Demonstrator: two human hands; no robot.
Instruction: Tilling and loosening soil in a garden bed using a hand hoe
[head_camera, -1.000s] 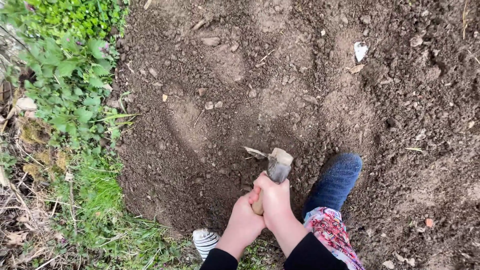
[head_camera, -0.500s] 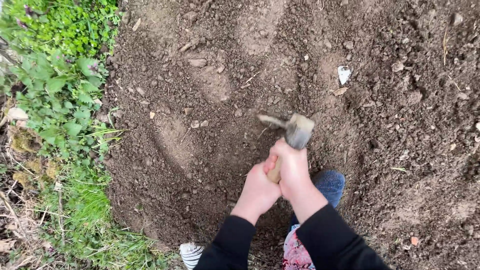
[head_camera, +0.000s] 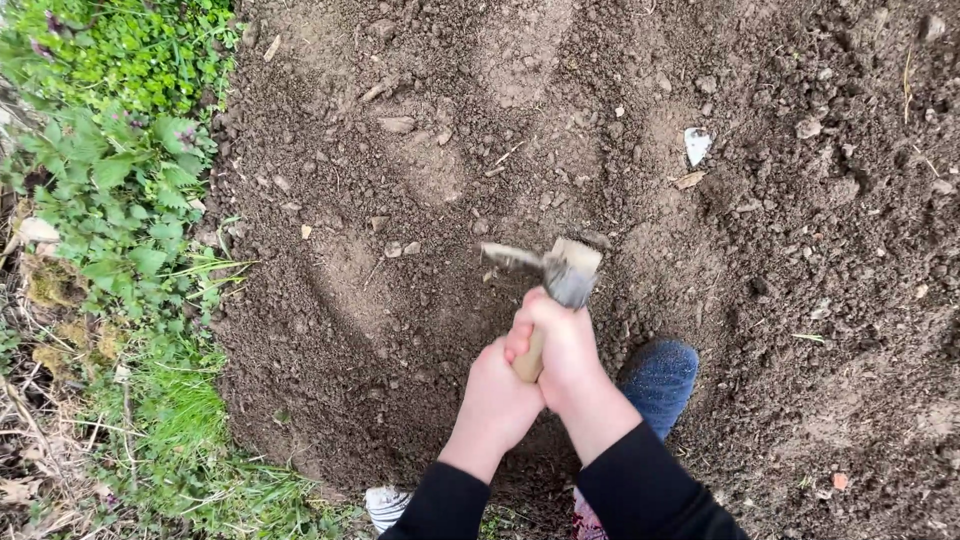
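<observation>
Both my hands grip the short wooden handle of a small hoe (head_camera: 560, 268). My left hand (head_camera: 497, 395) wraps the handle lower down, and my right hand (head_camera: 565, 345) holds it just under the metal head. The grey head, with a pointed blade sticking out to the left, hangs over loose brown soil (head_camera: 420, 200). Black sleeves cover both forearms. My blue shoe (head_camera: 657, 378) stands on the soil right of my hands.
A strip of green weeds and grass (head_camera: 120, 200) borders the dug soil on the left. A white shard (head_camera: 696, 145) and small stones lie on the soil farther off. A striped shoe tip (head_camera: 385, 505) shows at the bottom edge.
The hoe rose from low near the shoe to a raised position half a second ago, and has now come back down a little toward the soil.
</observation>
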